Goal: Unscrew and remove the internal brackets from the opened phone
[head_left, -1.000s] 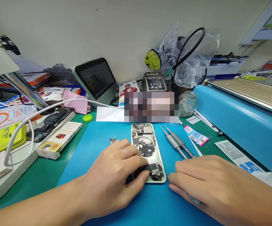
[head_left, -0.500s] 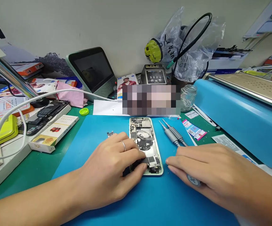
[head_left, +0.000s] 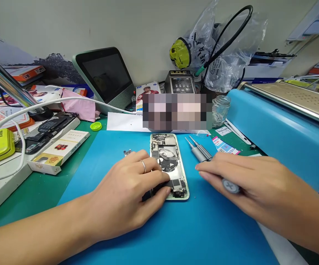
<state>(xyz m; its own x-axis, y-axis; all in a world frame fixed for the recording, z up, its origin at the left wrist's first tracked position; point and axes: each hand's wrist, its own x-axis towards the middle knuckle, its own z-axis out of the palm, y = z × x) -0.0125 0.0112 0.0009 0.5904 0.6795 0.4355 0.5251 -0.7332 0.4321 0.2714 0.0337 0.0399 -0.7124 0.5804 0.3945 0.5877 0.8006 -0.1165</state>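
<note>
An opened phone point(head_left: 173, 147) lies on the blue mat point(head_left: 176, 232), its inner parts bare and its frame pale green. My left hand point(head_left: 132, 187) is bent over the phone's lower left side. Its thumb and index finger press near the lower parts, and a dark part between them is mostly hidden. Off the phone's lower right, my right hand point(head_left: 247, 184) is closed around a screwdriver point(head_left: 231, 186); a grey cap with a cross mark shows and its tip is hidden. Two more screwdrivers point(head_left: 199, 151) lie just beyond. A small metal part point(head_left: 127, 152) rests left of the phone.
A glass jar point(head_left: 220, 110) and a blue machine point(head_left: 275, 136) stand at the right. On the left are a card box point(head_left: 60, 151), a green cap point(head_left: 96, 126), another opened phone point(head_left: 47, 132) and a white cable point(head_left: 52, 102). A screen device point(head_left: 104, 77) stands behind.
My right hand has moved a little away from me with the screwdriver, covering more of the two lying screwdrivers. My left hand keeps its place on the phone; the whole view has shifted slightly.
</note>
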